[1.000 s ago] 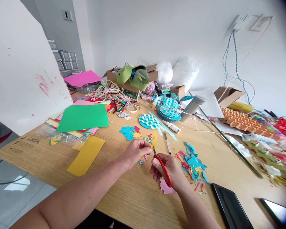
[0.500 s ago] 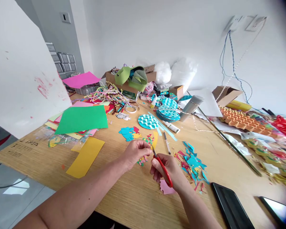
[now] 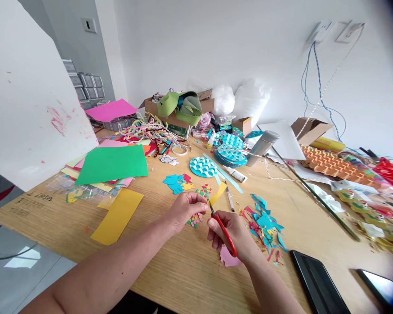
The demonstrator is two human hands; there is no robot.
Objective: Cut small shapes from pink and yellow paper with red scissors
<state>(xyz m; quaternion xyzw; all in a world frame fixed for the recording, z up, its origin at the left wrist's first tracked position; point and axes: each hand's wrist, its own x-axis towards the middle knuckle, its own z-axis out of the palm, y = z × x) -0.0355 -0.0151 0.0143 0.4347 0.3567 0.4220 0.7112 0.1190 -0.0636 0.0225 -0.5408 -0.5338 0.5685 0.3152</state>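
Observation:
My right hand (image 3: 227, 231) is closed around the red handles of a pair of scissors (image 3: 225, 233), blades pointing up and away from me. At the blade tips is a yellow paper strip (image 3: 219, 193), slanting to the upper right. My left hand (image 3: 188, 210) pinches the near end of this strip, fingertips close to the blades. Beneath and beside the left fingers lie small colourful paper bits (image 3: 195, 220). Blue, red and yellow fish cutouts (image 3: 175, 183) rest just beyond. A scalloped pink paper scrap (image 3: 229, 257) lies under my right hand.
Blue and red paper scraps (image 3: 265, 220) lie right of the scissors, near a black phone (image 3: 317, 281). A pen (image 3: 229, 198) and a turquoise patterned disc (image 3: 203, 166) are ahead. Green paper (image 3: 113, 163) and yellow paper (image 3: 118, 216) are at left. A grey bottle (image 3: 263, 146) leans farther back.
The yellow strip has swung its far end to the right and now lies partly over the pen. Both hands have stayed almost in place.

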